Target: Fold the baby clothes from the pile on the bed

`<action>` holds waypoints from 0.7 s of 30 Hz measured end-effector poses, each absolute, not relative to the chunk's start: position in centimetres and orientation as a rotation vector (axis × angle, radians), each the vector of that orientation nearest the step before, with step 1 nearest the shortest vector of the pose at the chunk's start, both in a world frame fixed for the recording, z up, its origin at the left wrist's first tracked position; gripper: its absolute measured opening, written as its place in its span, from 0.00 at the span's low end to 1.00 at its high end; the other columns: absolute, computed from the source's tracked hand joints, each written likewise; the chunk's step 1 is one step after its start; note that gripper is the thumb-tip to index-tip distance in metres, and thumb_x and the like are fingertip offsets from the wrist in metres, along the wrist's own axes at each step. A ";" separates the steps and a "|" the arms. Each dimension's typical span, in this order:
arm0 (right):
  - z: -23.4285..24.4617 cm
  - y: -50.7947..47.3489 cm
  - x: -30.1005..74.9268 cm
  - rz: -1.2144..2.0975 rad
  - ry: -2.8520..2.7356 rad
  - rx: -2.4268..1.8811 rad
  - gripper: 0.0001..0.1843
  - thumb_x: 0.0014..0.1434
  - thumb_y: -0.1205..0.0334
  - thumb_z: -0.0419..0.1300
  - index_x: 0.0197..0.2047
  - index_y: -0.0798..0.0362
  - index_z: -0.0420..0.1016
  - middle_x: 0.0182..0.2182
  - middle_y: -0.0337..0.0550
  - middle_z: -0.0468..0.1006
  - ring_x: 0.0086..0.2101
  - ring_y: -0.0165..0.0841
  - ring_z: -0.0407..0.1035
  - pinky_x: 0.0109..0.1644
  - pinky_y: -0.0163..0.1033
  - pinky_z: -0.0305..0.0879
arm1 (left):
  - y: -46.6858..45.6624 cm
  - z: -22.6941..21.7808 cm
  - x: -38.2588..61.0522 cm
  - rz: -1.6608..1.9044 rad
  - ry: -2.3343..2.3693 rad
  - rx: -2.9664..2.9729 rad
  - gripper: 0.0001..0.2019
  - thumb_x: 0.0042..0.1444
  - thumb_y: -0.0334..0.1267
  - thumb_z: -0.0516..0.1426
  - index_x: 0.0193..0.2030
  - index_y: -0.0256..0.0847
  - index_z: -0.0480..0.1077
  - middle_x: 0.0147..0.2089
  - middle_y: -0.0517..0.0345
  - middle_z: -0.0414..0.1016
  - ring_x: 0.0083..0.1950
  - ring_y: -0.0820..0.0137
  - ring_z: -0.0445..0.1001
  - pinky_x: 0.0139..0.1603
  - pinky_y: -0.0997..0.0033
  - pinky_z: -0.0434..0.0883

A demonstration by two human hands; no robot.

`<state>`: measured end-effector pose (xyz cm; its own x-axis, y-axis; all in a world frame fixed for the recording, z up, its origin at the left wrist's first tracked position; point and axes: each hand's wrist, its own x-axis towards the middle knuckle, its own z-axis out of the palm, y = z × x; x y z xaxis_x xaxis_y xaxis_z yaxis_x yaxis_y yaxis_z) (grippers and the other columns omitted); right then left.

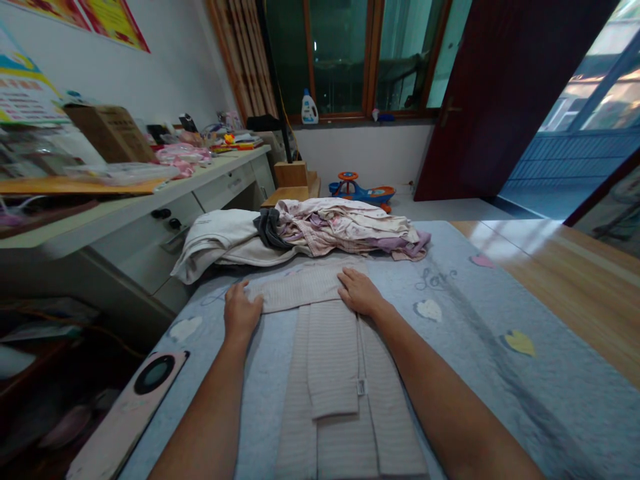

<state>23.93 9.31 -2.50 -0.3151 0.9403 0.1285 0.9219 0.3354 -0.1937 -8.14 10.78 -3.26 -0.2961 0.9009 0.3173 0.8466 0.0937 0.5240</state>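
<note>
A pale beige, finely striped long-sleeved top [335,333] lies spread on the bed in front of me. One sleeve is folded down along its body, and a small white tag [362,387] shows at a side seam. The other sleeve [295,290] stretches out sideways to the left. At that sleeve's cuff is my left hand [241,312], thumb and fingers apart, the thumb touching the fabric edge. My right hand [358,291] rests flat on the upper part of the top, where the sleeve meets the body, fingers spread.
Beyond the top is a heap of clothes [345,227] beside a white garment [220,233]. A pink phone [135,407] lies at the bed's left edge. The blue bedsheet [465,320] has heart patterns. A cluttered desk [220,177] stands left; a blue ride-on toy [363,193] is on the floor.
</note>
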 end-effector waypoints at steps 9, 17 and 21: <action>-2.0 11.4 24.5 0.071 -2.251 -1.791 0.17 0.67 0.66 0.48 0.51 0.58 0.75 0.52 0.53 0.77 0.52 0.40 0.67 0.59 0.42 0.58 | 10.3 -2.7 -7.5 1.447 1.700 1.167 0.38 0.43 0.39 0.64 0.63 0.37 0.62 0.38 0.56 0.77 0.35 0.68 0.78 0.37 0.70 0.74; -2.7 10.8 24.1 -0.001 -2.207 -1.934 0.26 0.67 0.57 0.49 0.66 0.54 0.65 0.68 0.49 0.62 0.65 0.46 0.53 0.66 0.50 0.51 | 8.7 0.6 -5.6 1.614 1.450 1.135 0.22 0.42 0.44 0.65 0.44 0.36 0.74 0.39 0.57 0.79 0.37 0.68 0.76 0.42 0.70 0.73; -2.4 10.7 24.0 0.044 -2.222 -1.978 0.29 0.67 0.55 0.47 0.69 0.54 0.61 0.70 0.49 0.58 0.66 0.48 0.51 0.66 0.53 0.50 | 7.5 2.2 -4.2 1.643 1.318 1.170 0.19 0.45 0.44 0.66 0.42 0.37 0.76 0.36 0.60 0.78 0.36 0.70 0.75 0.40 0.72 0.72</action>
<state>23.97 10.75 -2.45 -0.1081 0.9886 0.1043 0.9838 0.1215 -0.1320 -4.24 7.47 2.19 -0.3330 0.9189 0.2116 0.0074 -0.2219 0.9750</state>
